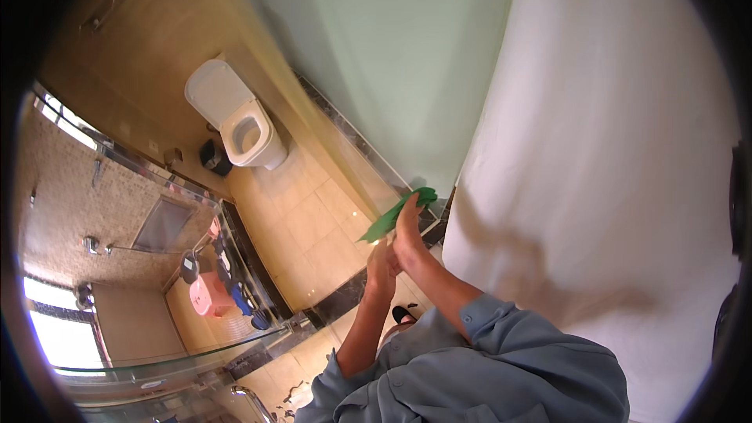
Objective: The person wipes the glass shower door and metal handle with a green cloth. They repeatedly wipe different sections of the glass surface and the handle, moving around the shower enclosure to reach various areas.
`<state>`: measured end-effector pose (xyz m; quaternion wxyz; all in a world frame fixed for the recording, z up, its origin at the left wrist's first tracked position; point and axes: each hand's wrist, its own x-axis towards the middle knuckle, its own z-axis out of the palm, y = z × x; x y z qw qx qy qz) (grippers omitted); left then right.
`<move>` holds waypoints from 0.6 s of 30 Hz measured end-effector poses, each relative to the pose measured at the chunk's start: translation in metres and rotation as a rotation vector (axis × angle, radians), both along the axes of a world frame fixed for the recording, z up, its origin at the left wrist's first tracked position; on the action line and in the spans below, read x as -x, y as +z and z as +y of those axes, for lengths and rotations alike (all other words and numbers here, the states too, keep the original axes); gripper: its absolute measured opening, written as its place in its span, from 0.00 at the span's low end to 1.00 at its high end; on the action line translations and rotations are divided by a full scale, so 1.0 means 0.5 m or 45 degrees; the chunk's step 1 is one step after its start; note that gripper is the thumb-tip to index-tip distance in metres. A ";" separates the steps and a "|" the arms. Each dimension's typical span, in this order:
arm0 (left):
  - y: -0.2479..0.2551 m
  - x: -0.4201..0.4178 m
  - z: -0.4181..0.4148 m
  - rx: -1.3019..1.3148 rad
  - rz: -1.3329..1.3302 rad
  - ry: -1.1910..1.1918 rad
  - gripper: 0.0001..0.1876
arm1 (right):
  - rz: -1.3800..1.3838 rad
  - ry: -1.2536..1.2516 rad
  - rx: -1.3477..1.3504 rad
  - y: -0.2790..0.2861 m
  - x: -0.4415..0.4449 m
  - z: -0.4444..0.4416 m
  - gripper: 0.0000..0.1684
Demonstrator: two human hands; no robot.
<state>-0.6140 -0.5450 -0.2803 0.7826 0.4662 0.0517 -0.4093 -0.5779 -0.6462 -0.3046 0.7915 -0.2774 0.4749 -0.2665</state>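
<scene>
A green cloth (385, 222) lies bunched and folded at my hands, near a glass panel (346, 179) and the dark stone sill below it. My right hand (409, 229) presses on the cloth from the near side, with the thumb side along its upper part. Just to the left and lower is my left hand (383, 261), close against the right wrist. Its fingers are partly hidden, and whether it grips the cloth's lower end cannot be told. Both forearms reach forward from rolled grey-blue sleeves.
A white toilet (249, 135) with its lid raised stands beyond the glass, beside a black bin (215, 158). A pink stool (210, 295) is in the shower area at left. A white wall (587, 129) rises at right. A tap (252, 402) shows at lower left.
</scene>
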 end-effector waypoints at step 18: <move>-0.143 -0.018 -0.057 -0.141 0.139 -0.015 0.15 | -0.248 0.140 -0.629 -0.147 0.008 -0.099 0.23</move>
